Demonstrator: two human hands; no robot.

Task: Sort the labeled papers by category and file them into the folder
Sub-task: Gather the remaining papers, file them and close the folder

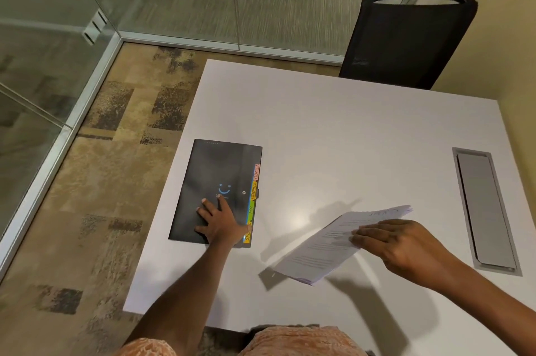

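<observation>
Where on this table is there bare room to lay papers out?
The far half of the table, between the folder and the chair, is bare, as is the strip between the folder's tabs and the papers. The front is crowded: the left hand rests on the folder, the right hand holds the papers, and the cable hatch takes the right edge.

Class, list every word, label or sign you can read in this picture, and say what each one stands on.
"ADMIN": pink tab on the black folder.
"FINANCE": orange tab.
"HR": green tab.
"SPO...": yellow tab, the rest partly behind the left hand.
Blue smiley face: folder cover.
Papers: handwritten heading and printed lines too blurred to read.
</observation>
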